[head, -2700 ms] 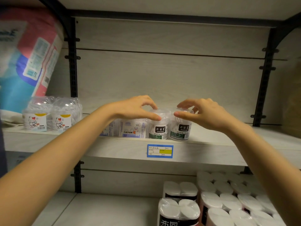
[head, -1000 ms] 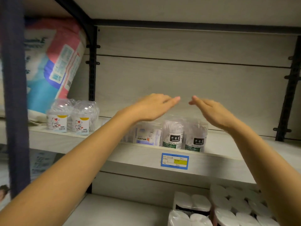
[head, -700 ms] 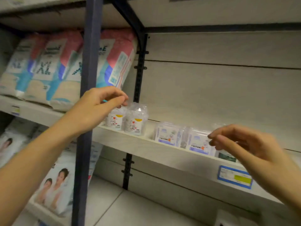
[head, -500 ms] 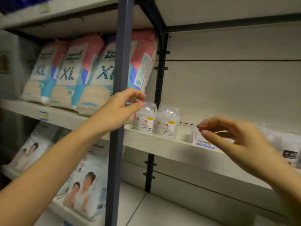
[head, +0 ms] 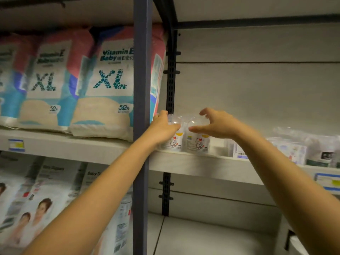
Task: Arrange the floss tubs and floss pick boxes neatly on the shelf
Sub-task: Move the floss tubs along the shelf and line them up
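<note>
Left tub (head: 174, 142) and right tub (head: 198, 143), both clear plastic with glossy domed lids and paper labels, stand touching at the left end of the pale wood-grain shelf (head: 193, 165), just beside its black slotted upright (head: 171, 85). The left hand (head: 162, 130) wraps thumb and curled fingers round the left tub, while the right hand (head: 218, 124) arches over the right tub, thumb across its front and fingers curved behind the dome. Flat, film-wrapped floss pick boxes (head: 292, 151) stand further right.
</note>
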The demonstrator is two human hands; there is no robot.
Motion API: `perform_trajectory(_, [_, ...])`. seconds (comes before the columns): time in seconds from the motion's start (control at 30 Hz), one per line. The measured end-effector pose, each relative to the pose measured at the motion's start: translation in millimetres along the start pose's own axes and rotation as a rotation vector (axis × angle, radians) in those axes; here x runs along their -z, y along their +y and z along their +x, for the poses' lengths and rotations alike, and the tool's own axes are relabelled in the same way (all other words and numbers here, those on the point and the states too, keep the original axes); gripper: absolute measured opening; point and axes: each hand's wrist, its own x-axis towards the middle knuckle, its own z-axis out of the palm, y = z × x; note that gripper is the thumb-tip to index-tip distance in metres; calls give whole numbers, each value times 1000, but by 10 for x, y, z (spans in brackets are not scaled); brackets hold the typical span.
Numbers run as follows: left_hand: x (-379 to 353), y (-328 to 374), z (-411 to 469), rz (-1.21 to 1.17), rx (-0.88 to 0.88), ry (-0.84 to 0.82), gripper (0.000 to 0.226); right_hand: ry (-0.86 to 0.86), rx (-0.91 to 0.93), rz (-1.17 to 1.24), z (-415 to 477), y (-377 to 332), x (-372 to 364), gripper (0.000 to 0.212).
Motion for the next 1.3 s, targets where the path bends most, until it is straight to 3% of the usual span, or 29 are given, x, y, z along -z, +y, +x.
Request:
perform_trajectory(0.13, [-45,-50,8,81,16,16,76,-12,-39,27,26,14,-70,73])
perform_trajectory(0.43, [-50,-19,81,-108,73,-22,72,32,6,141,27,55,-61,69])
perform_trajectory(0.57, [73,163,-22,-101,-56,91,63,120,60,232,-77,41,175,70])
perform_trajectory(0.67, [262,271,-161,-66,-161,200,70,183,128,311,-289,0,413,68])
perform_trajectory(0.87, [450,208,-594,-333,-153,-34,59,67,140,530,-857,82,460,74])
perform_trajectory(0.97, [387,131,-788,-401,-140,-118,64,53,95,586,-1108,163,348,73])
perform_trajectory(1.17, [112,48,-1042,-556,-220,-161,62,217,31,756,-1800,385,146,58])
perform_trajectory(1.3, [-153,250,-1102,-594,-236,-186,75,286,-58,811,-2065,637,194,57])
